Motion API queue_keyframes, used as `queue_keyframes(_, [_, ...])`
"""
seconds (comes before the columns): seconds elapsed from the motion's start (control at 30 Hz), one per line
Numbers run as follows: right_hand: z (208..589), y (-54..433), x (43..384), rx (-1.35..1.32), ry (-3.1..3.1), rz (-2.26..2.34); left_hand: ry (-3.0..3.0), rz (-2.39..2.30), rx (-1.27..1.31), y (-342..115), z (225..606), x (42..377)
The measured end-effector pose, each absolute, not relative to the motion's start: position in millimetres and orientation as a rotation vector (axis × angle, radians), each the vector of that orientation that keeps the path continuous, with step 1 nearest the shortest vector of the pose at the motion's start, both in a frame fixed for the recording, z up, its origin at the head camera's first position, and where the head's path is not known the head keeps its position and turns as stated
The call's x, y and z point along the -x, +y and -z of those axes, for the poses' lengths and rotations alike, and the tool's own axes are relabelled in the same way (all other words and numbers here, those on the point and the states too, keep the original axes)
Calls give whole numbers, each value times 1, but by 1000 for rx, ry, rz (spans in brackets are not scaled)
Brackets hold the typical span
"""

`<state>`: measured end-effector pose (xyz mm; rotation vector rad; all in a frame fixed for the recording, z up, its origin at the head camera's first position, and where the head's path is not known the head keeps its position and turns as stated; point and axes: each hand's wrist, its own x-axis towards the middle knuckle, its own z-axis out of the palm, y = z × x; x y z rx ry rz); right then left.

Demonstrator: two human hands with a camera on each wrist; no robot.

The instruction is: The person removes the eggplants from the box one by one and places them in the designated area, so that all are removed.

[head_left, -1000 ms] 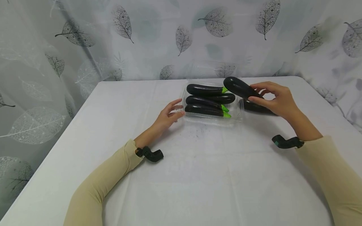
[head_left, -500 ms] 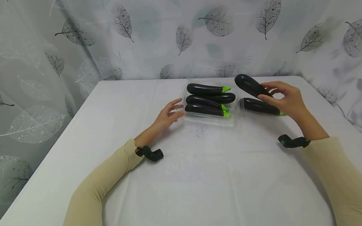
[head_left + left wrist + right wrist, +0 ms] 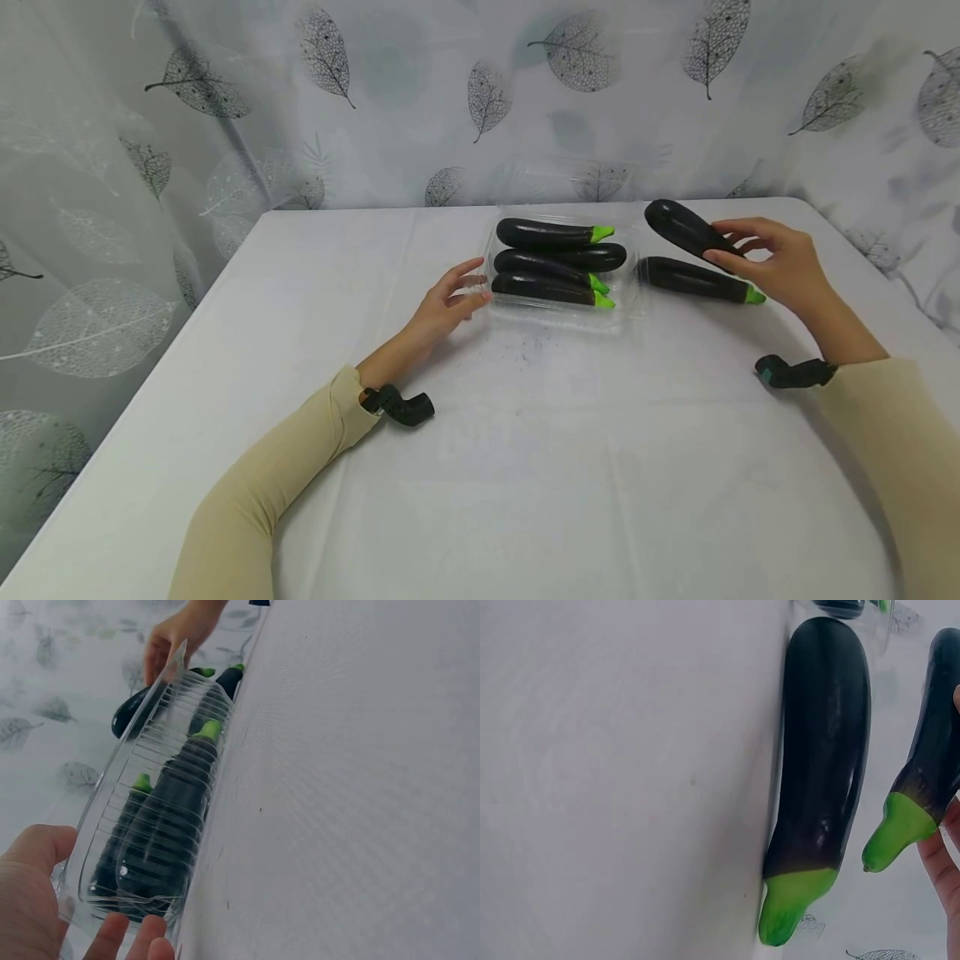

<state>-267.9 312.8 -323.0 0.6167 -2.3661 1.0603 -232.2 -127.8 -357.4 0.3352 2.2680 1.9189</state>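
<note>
My right hand (image 3: 783, 258) holds a dark eggplant (image 3: 682, 227) between thumb and fingers, tilted with its rounded end up and to the left. Its green stem (image 3: 901, 829) shows in the right wrist view. Below it, a second eggplant (image 3: 693, 279) lies on the table, stem pointing right. A clear plastic container (image 3: 97, 802) with ridged walls holds several eggplants (image 3: 543, 287) side by side. At its left end, my left hand (image 3: 446, 304) rests with spread fingers and thumb against the edge; the fingers (image 3: 112, 936) look relaxed.
A white cloth covers the table (image 3: 480, 467), whose far edge runs just behind the container. A curtain (image 3: 420, 92) printed with leaves hangs behind and at both sides. Black camera mounts (image 3: 405, 407) sit on both wrists.
My right hand has moved right with the held eggplant, away from the container, uncovering more of the eggplant on the table. The left hand stays at the container's left end.
</note>
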Motion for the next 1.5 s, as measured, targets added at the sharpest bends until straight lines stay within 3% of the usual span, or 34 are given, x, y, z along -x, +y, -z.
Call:
queue_keyframes(0.7, [329, 331, 281, -408, -2667, -1018, 2273, -1919, -337, -126, 357, 234])
queue_keyframes(1.5, [328, 327, 292, -473, -2956, -858, 2268, -1903, -329, -127, 357, 233])
